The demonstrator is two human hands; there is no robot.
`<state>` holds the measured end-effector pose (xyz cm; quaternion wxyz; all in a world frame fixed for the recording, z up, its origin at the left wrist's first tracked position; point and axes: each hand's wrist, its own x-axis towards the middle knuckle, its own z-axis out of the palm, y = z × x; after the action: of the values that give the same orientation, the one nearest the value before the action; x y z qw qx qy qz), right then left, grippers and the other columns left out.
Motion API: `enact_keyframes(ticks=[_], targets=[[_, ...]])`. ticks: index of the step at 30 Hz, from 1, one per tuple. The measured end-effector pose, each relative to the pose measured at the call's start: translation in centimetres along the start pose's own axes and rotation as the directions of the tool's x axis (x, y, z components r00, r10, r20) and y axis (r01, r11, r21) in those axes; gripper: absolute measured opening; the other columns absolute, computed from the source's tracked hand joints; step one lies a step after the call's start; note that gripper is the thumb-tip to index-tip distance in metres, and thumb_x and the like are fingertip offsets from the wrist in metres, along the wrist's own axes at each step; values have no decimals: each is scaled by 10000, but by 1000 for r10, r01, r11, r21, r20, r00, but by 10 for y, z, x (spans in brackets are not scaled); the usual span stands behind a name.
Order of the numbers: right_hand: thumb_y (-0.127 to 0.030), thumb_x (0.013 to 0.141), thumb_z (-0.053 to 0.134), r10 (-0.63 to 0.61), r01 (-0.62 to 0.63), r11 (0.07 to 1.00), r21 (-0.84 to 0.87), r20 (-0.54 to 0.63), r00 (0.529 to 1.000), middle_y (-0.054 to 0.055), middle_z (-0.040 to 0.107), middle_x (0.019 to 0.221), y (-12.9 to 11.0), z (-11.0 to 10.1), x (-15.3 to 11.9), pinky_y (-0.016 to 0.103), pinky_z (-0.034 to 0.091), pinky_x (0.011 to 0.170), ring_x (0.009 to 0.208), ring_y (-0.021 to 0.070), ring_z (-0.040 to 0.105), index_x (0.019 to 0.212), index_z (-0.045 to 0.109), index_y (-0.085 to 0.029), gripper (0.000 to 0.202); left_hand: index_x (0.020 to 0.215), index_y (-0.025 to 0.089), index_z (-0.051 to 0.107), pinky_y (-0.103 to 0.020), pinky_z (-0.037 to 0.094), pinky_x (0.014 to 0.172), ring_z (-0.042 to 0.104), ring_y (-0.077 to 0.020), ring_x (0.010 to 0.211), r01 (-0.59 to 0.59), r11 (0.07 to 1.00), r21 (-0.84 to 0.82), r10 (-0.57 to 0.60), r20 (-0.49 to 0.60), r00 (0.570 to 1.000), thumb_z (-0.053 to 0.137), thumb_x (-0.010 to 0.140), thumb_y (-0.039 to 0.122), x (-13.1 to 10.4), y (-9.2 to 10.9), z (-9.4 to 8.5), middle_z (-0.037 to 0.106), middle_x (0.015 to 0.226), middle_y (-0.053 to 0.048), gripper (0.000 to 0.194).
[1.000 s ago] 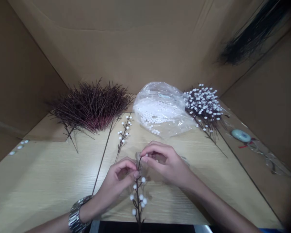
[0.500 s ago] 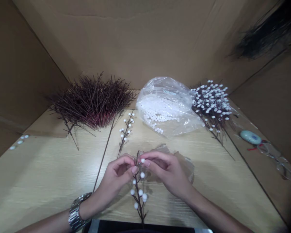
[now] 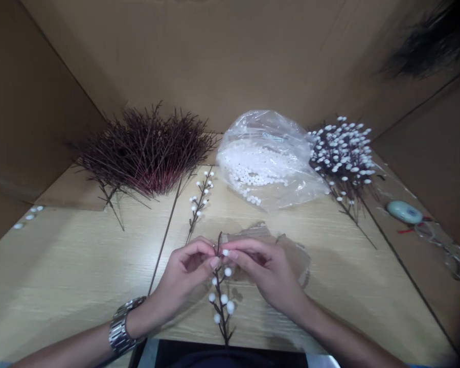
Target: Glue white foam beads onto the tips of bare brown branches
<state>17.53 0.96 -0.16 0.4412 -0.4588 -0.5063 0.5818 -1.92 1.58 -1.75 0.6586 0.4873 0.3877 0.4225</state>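
Between my hands stands a dark brown twig [image 3: 221, 312] with several white balls on its side shoots. My left hand [image 3: 193, 271] pinches the twig near its upper end between thumb and forefinger. A white ball [image 3: 225, 252] sits at the fingertips of my right hand [image 3: 262, 266], held against a shoot of the twig. Behind them a finished-looking twig with white balls [image 3: 201, 199] lies on the table. Farther back, a clear plastic bag [image 3: 268, 158] holds many loose white balls.
A large pile of bare brown twigs [image 3: 149, 153] is at the back left. At the back right lies a bundle of white-balled twigs [image 3: 343, 153]. Torn cardboard [image 3: 297, 258] is behind my right hand. Glasses [image 3: 437, 240] and a pale green oval object [image 3: 404, 211] lie far right.
The camera view has shifted slightly, moving the background up a little. The white ball in my right fingers now sits closer to the twig.
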Motion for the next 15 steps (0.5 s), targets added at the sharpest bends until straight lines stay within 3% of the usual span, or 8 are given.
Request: enact_keyframes(ticks=[10, 15], targets=[[-332, 883, 753, -16, 17, 998, 63, -15, 1000, 3, 800, 787, 6, 2, 0, 284, 606, 688, 719, 155, 739, 979, 827, -310, 124, 838, 189, 725, -261, 501, 786, 631, -161, 855, -3, 1000, -2, 3, 19, 1000, 738, 924, 232, 0, -1, -1, 675, 878, -16, 97], [-342, 898, 737, -9, 9, 1000, 16, -17, 1000, 2, 813, 840, 11, 2, -1, 304, 604, 721, 761, 168, 748, 1009, 822, -334, 141, 836, 195, 735, -273, 503, 791, 632, -165, 854, 14, 1000, 9, -14, 12, 1000, 727, 929, 244, 1, 0, 0, 684, 879, -19, 106]])
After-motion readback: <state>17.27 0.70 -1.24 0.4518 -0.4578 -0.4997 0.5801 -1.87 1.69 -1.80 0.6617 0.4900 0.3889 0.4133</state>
